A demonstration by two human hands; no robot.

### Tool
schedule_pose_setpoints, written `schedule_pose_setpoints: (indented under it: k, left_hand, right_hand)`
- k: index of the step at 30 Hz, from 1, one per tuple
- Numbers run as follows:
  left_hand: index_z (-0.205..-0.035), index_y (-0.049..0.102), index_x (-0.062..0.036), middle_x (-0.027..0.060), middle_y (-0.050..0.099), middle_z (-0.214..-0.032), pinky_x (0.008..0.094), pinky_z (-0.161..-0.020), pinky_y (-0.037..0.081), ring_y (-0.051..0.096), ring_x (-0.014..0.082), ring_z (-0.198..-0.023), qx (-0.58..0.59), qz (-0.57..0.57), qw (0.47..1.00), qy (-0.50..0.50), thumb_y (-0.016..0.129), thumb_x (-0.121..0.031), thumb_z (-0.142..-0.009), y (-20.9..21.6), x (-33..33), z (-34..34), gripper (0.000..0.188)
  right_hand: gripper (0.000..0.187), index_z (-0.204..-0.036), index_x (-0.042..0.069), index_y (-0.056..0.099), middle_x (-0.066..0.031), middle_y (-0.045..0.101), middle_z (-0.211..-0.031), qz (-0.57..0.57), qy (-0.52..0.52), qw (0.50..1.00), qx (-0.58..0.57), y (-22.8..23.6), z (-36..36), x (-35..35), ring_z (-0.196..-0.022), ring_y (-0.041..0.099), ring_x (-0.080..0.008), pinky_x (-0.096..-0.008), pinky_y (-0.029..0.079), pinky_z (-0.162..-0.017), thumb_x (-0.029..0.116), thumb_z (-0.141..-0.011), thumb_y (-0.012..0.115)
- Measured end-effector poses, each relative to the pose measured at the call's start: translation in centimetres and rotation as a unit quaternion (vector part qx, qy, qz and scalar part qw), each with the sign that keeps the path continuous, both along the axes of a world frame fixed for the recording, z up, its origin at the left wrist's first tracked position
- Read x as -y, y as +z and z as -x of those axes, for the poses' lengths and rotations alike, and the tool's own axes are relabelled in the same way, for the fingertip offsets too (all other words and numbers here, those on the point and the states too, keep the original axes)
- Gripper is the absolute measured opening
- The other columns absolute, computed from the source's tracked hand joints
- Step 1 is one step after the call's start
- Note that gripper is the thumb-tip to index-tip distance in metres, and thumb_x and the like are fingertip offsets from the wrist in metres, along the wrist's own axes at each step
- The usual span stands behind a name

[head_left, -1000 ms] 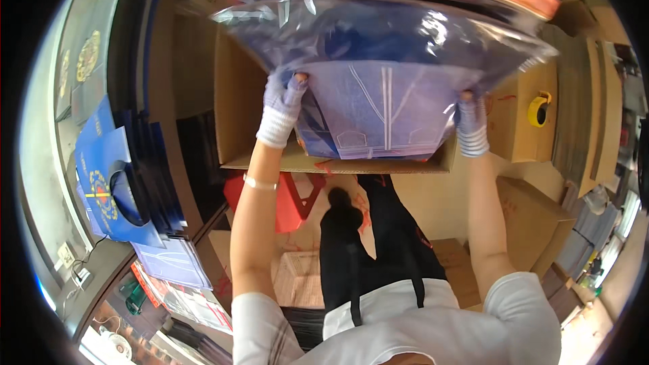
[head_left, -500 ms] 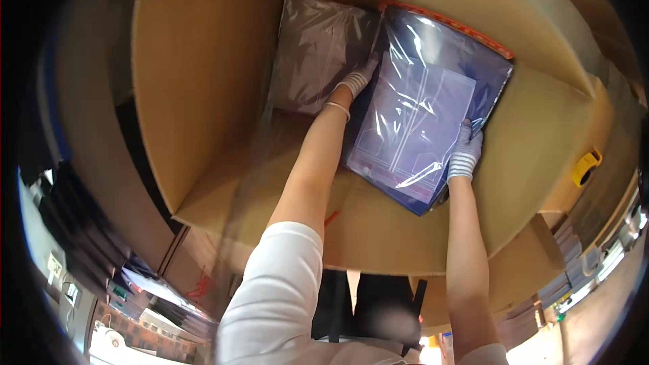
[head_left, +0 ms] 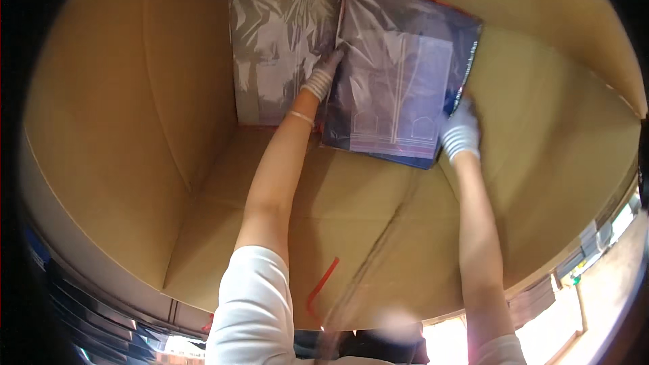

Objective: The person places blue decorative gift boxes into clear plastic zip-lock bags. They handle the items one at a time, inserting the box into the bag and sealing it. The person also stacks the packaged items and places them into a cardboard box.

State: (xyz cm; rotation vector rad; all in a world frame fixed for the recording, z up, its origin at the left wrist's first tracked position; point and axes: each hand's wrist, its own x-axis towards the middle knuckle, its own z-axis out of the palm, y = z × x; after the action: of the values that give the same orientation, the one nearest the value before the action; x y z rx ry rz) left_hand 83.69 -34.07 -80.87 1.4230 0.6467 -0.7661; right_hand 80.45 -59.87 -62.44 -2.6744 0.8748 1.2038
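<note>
A flat purple-blue package in clear plastic, with a pale printed or folded garment shape showing, lies deep inside a large cardboard box. My left hand, in a grey-white striped glove, grips the package's left edge, its fingers partly tucked into the seam. On the lower right edge is my right hand, gloved alike and slightly blurred, closed at the side of the package. A second plastic-wrapped package, greyer in tone, rests against the left one's side, directly beside it at the far left.
High cardboard walls surround both arms. A red strip lies on the box floor near its front edge. A dark seam crosses that floor. Reddish edging shows along the packages' far rims.
The purple-blue package has turned straighter and sits farther back, alongside the greyer one. Both hands have moved with it, and my view takes in more of the box interior.
</note>
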Motion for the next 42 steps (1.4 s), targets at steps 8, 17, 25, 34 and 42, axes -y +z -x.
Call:
schedule_pose_setpoints:
  k: [8,17,25,34,42]
  left_hand:
    - [-0.136,0.025,-0.0007,0.0237,0.038,-0.131,0.0382,-0.103,0.03,0.037,0.0364,-0.122,0.127,-0.326,0.906,-0.236,0.054,-0.033,-0.08,-1.9,4.0,0.6,0.071]
    - [-0.136,0.023,-0.0033,0.0238,0.035,-0.135,0.0386,-0.102,0.033,0.038,0.0365,-0.122,0.1,-0.251,0.916,-0.295,0.057,-0.029,-0.079,1.1,4.4,-0.9,0.071]
    - [-0.132,0.037,-0.0048,0.0149,0.036,-0.137,0.0353,-0.104,0.028,0.038,0.034,-0.123,0.02,-0.071,0.754,-0.653,0.039,-0.04,-0.087,2.1,-3.5,5.3,0.057]
    - [-0.13,0.04,-0.0042,0.0168,0.033,-0.138,0.0379,-0.104,0.03,0.036,0.0323,-0.125,0.05,-0.414,0.831,-0.368,0.036,-0.026,-0.09,0.2,-11.1,2.8,0.045]
    - [-0.132,0.038,-0.0054,0.0158,0.032,-0.139,0.0387,-0.104,0.031,0.035,0.0306,-0.126,-0.047,-0.371,0.858,-0.353,0.037,-0.025,-0.09,3.6,-18.2,1.3,0.046]
  right_hand:
    - [0.103,-0.138,-0.003,0.003,-0.0236,0.028,-0.139,0.028,0.053,0.969,-0.24,-11.8,10.3,-3.7,-0.124,0.038,-0.0327,-0.0383,0.034,-0.101,0.039,-0.071,0.07]
    - [0.029,-0.108,0.009,0.062,-0.0146,0.057,-0.116,-0.057,0.33,0.914,-0.229,-11.7,3.8,-6.7,-0.107,0.056,-0.0308,-0.0403,0.046,-0.085,0.017,-0.087,0.044]
    - [0.032,-0.111,0.009,0.058,-0.0109,0.054,-0.119,-0.112,0.613,0.78,0.053,-13.0,-7.9,-16.2,-0.112,0.049,-0.0285,-0.0409,0.038,-0.091,0.018,-0.085,0.043]
    - [0.04,-0.121,0.009,0.054,-0.0083,0.046,-0.131,0.034,0.688,0.724,-0.037,-17.4,-6.9,-17.5,-0.125,0.038,-0.0261,-0.0439,0.018,-0.106,0.02,-0.088,0.035]
    - [0.036,-0.11,0.007,0.059,-0.0111,0.055,-0.117,-0.228,0.699,0.673,0.081,-17.5,4.4,-15.2,-0.116,0.044,-0.0256,-0.0421,0.022,-0.106,0.024,-0.081,0.047]
